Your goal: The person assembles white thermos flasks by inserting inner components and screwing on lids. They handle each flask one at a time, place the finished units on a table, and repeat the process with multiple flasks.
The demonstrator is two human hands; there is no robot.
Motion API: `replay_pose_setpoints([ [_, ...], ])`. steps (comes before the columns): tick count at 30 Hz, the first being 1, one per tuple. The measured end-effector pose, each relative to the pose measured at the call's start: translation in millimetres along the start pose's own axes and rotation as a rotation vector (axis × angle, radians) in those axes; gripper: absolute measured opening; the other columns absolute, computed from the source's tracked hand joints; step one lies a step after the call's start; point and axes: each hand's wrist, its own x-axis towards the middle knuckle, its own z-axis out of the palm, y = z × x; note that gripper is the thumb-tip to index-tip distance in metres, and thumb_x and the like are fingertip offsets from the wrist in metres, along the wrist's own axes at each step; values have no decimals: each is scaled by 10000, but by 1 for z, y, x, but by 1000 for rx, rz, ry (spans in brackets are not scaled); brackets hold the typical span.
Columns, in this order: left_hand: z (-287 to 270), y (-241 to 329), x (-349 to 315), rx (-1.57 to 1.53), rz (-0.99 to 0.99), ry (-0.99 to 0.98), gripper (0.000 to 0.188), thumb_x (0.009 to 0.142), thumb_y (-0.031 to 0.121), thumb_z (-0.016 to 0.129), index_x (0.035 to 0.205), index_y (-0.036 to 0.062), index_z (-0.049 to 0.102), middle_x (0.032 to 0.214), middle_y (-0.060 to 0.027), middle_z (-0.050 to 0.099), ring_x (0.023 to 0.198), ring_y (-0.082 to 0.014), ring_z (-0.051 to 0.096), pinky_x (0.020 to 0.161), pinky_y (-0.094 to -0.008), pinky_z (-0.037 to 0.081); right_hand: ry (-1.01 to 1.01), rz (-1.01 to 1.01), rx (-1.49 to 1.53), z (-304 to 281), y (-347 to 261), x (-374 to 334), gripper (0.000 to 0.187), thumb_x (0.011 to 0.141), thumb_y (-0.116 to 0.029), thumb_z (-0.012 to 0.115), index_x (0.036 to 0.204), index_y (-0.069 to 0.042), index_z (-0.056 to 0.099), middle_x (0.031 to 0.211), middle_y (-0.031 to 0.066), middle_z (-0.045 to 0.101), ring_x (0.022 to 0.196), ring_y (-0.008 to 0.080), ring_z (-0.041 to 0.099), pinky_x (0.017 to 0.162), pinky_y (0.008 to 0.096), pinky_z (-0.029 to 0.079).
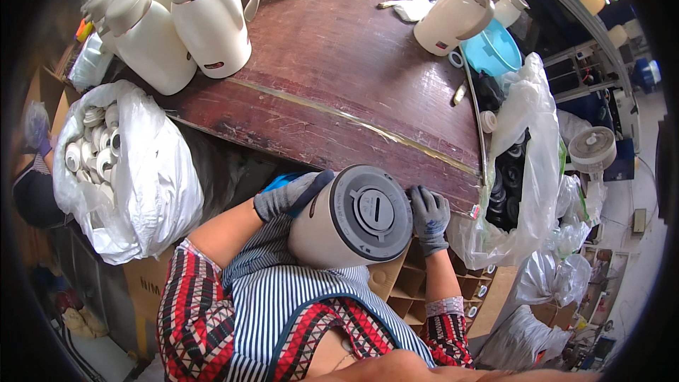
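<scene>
A cream vacuum jug (311, 235) lies tilted in front of my chest, its dark grey round base (378, 212) turned up toward me. My left hand (288, 197), in a grey glove with blue at the cuff, grips the jug's side near the table edge. At the other side of the base, my right hand (430, 218), also gloved, has bent fingers against the rim. Its thumb is hidden. The jug's lid and handle are out of sight below.
Ahead is a worn dark red table (339, 64) with a split seam. More cream jugs (209, 21) stand at its far left, another jug (456, 14) at the right by a blue basin (493, 49). White parts fill a plastic bag (159, 170); black parts lie in a clear bag (534, 99).
</scene>
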Motion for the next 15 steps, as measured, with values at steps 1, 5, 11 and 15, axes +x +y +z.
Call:
replay_pose_setpoints([
  [1,6,4,-2,-22,27,28,589,1118,486,368,1399,12,577,1345,-138,634,1252,-215,566,1118,-391,414,77,91,168,-9,-4,5,441,818,-204,779,1242,-124,688,1193,68,687,1020,286,666,865,423,540],
  [5,14,6,-7,381,315,22,449,1098,348,442,1399,46,583,1323,-146,639,1231,-296,590,1118,-415,414,181,10,674,-147,-48,77,471,711,-93,809,1171,-117,710,1124,106,696,982,298,704,807,402,605],
  [11,25,35,-11,358,362,-130,429,1074,272,462,1436,74,582,1376,-159,607,1262,-332,570,1136,-437,408,-120,-679,440,-217,-65,124,418,716,-182,737,1134,-176,735,1233,68,662,1113,297,663,850,395,596],
  [15,36,40,-17,134,269,-95,383,1065,262,522,1364,47,627,1324,-152,617,1260,-298,564,1121,-416,426,-183,-744,373,-225,-68,125,411,738,-169,708,1148,-183,731,1239,52,663,1146,285,651,888,412,587],
])
